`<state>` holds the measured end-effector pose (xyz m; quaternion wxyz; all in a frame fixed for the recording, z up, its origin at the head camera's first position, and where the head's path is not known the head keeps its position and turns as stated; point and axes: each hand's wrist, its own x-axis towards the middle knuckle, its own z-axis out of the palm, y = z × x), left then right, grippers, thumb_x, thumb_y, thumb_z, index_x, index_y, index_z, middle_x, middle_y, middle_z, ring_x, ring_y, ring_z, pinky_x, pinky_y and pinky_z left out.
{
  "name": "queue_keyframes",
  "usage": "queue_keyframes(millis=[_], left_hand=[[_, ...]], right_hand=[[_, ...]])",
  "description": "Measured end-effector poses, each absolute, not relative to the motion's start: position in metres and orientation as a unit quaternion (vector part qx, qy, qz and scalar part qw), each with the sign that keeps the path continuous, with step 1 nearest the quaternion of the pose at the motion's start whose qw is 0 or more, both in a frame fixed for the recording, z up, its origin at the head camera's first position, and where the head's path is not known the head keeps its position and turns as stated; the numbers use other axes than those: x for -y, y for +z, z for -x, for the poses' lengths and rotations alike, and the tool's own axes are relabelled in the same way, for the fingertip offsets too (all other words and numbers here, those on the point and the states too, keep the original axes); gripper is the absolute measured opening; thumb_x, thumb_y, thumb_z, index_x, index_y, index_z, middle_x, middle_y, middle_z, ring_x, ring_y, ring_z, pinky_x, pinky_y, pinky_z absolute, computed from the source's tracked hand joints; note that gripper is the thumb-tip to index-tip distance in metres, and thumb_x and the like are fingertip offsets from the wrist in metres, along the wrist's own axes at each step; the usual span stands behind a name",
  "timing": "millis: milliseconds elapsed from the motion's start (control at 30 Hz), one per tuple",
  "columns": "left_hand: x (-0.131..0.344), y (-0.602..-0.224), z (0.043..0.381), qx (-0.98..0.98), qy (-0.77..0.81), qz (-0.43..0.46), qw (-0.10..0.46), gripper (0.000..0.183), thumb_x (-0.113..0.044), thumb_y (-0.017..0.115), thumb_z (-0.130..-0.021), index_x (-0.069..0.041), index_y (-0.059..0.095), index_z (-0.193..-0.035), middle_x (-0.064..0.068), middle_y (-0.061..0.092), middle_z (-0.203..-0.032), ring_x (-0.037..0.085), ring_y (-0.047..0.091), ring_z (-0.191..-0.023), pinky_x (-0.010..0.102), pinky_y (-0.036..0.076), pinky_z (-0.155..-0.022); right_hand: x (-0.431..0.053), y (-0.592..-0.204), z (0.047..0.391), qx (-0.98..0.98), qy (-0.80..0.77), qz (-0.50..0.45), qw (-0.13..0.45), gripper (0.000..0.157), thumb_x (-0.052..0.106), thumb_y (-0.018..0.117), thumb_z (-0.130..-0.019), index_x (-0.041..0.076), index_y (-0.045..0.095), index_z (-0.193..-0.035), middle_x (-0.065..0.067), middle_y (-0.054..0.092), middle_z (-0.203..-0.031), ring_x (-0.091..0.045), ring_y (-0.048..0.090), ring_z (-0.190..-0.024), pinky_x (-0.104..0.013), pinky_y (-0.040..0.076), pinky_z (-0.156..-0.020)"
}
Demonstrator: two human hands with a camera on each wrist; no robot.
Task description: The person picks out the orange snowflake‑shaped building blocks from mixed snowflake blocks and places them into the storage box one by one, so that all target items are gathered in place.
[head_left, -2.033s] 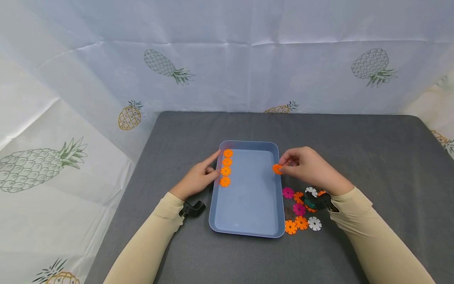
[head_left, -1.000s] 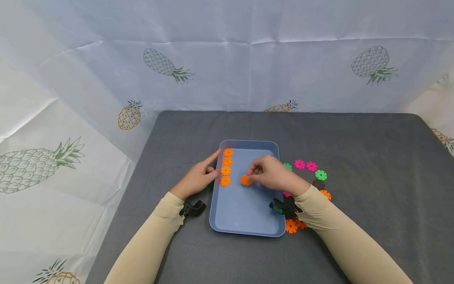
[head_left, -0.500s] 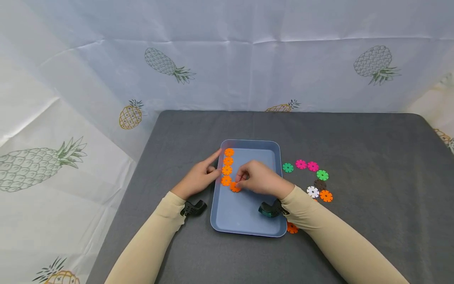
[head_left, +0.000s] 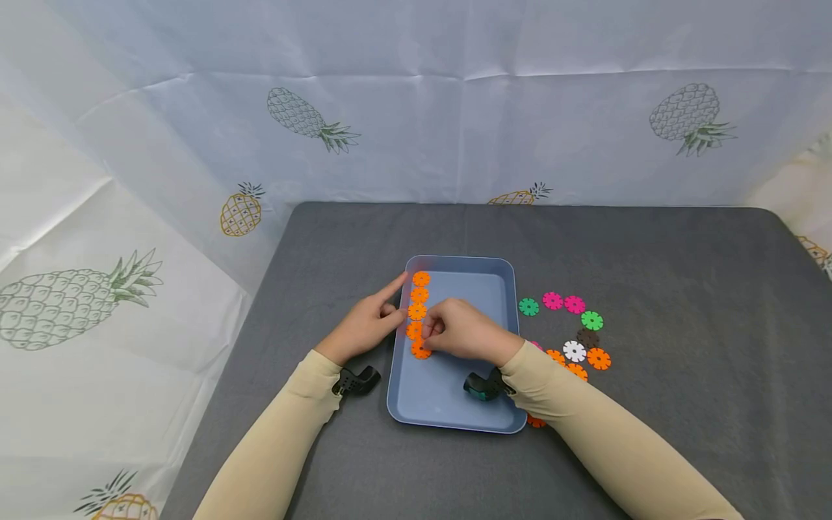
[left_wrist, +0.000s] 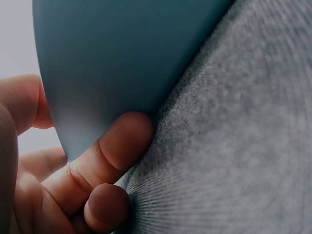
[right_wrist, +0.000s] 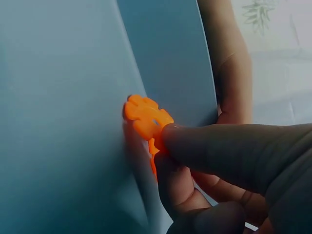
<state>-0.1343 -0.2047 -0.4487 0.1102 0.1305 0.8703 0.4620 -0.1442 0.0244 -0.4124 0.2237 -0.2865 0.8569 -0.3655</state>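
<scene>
Resting on grey cloth, the blue tray lies before pineapple-printed fabric.

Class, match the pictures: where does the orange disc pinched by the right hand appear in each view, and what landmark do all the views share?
Head: just below picture centre, the orange disc shows at the fingertips of the right hand.
Left wrist: not in it.
Right wrist: near picture centre, pinched by thumb and finger.
Shared landmark: the blue tray.
</scene>
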Motion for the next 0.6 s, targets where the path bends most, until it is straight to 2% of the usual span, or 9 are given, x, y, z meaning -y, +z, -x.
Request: queue_keyframes(millis=[600], left_hand=[[0.2038, -0.4449, 0.1328, -0.868, 0.465, -0.128, 0.116, 0.073, -0.019, 0.059, -0.101, -0.027, 0.031, -0.167, -0.007, 0.040, -0.059, 0.005, 0.028, -0.051, 0.028, 0.028, -0.058]], right_hand=[[-0.0193, -0.4213, 0.1459, -0.849, -0.353, 0.320, 0.227, 0.013, 0.009, 0.081, -0.089, 0.013, 0.073, -0.079, 0.006, 0.064, -0.070, -0.008, 0.055, -0.062, -0.023, 0.046, -0.060]])
